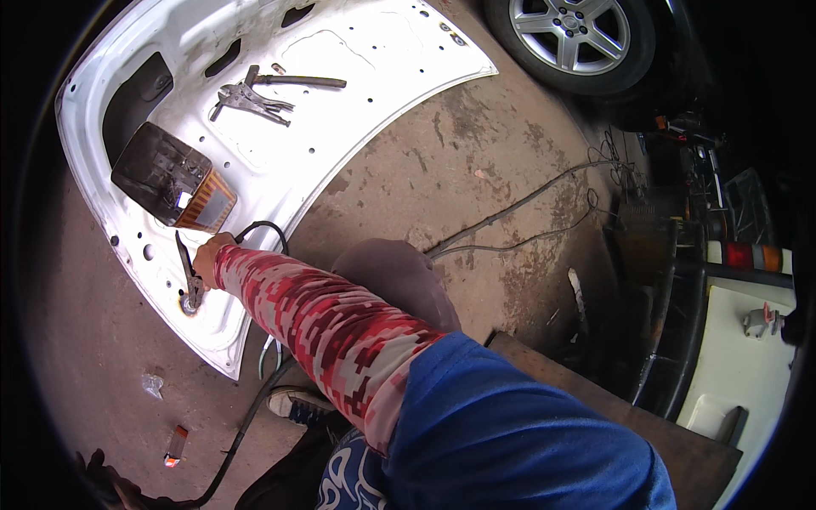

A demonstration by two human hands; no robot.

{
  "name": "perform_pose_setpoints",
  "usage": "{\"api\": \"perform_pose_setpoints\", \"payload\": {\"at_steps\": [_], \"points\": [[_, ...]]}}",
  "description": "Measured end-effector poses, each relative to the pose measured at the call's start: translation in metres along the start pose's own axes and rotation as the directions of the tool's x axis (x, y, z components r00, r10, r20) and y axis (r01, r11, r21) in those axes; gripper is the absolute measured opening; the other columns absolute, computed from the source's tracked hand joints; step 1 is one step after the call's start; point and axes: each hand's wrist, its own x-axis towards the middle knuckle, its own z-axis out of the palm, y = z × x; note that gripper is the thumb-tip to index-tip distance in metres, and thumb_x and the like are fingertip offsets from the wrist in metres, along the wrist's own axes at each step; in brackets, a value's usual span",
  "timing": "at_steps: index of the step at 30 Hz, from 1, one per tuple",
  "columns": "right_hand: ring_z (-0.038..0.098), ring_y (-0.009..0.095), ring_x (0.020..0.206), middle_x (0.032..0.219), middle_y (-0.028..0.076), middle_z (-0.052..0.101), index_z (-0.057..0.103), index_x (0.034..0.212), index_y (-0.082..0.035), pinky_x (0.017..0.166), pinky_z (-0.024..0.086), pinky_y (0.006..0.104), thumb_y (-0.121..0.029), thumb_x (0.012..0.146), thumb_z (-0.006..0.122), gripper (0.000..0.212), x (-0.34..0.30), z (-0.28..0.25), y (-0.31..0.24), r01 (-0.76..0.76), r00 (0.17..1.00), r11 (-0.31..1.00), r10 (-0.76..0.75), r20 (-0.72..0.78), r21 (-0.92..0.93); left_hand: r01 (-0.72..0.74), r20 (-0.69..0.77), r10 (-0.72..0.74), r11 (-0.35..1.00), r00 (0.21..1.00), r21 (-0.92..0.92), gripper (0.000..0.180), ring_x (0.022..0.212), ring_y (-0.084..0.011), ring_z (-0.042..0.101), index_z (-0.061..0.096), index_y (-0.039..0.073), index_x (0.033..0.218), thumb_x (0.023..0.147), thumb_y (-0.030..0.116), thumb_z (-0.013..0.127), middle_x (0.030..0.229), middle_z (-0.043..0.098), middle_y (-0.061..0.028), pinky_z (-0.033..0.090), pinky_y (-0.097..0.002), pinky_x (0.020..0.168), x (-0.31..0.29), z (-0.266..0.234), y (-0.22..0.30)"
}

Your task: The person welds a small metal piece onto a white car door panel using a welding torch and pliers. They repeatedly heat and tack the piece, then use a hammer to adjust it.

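Observation:
My right hand (pixel 208 260), at the end of a red camouflage sleeve, is closed on a dark ground clamp (pixel 193 280). The clamp's jaws sit at a bare spot near the lower corner of a white car panel (pixel 285 161). Beside the hand, a black cable loops over the panel's edge. In the dim lower left corner is my left hand (pixel 127 491), closed around a dark thing too shadowed to make out. Another black cable (pixel 242 429) runs along the floor to it. An open rectangular tin (pixel 208 208) stands on the panel close to my right hand.
Locking pliers (pixel 253 102) and a hammer (pixel 297 81) lie farther up the panel. On the floor are an orange-and-black small object (pixel 175 446) and clear plastic (pixel 152 385). A car wheel (pixel 571 34) stands far right; cables (pixel 518 200) cross the floor. A rusty metal plate (pixel 629 416) lies right.

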Motion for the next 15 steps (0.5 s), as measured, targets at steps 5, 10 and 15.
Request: {"api": "perform_pose_setpoints", "payload": {"at_steps": [5,10,15], "points": [[0.072,0.025,0.11,0.114,0.004,0.078,0.08,0.116,-0.019,0.085,0.055,0.0446,-0.045,0.087,0.078,0.039,0.01,0.004,-0.002,-0.041,0.999,0.999,0.041,-0.03,-0.013,0.1,0.276,-0.094,0.995,0.957,-0.006,0.051,0.087,-0.0174,0.064,0.053,-0.002,0.144,0.101,0.019,0.069,0.122,0.069,-0.0128,0.055,-0.0289,0.069,0.007,0.047,-0.024],[0.073,0.026,0.109,0.112,0.005,0.078,0.08,0.114,-0.018,0.084,0.054,0.0469,-0.044,0.084,0.079,0.04,0.009,0.005,-0.006,-0.051,0.997,0.998,0.048,-0.065,-0.048,0.148,0.451,-0.104,0.987,0.886,-0.063,0.052,0.085,-0.0147,0.062,0.054,0.006,0.147,0.1,0.021,0.07,0.116,0.065,-0.0063,0.052,-0.0288,0.074,0.01,0.089,-0.059],[0.074,0.031,0.106,0.111,0.01,0.078,0.08,0.111,-0.015,0.086,0.058,0.0463,-0.046,0.087,0.077,0.039,0.0,0.004,-0.003,-0.064,0.996,0.997,0.06,-0.071,-0.047,0.007,0.543,0.039,0.997,0.839,-0.082,0.049,0.074,-0.0133,0.053,0.058,0.0,0.134,0.095,0.022,0.076,0.09,0.059,-0.0024,0.047,-0.0299,0.069,0.015,0.128,-0.082]]}}
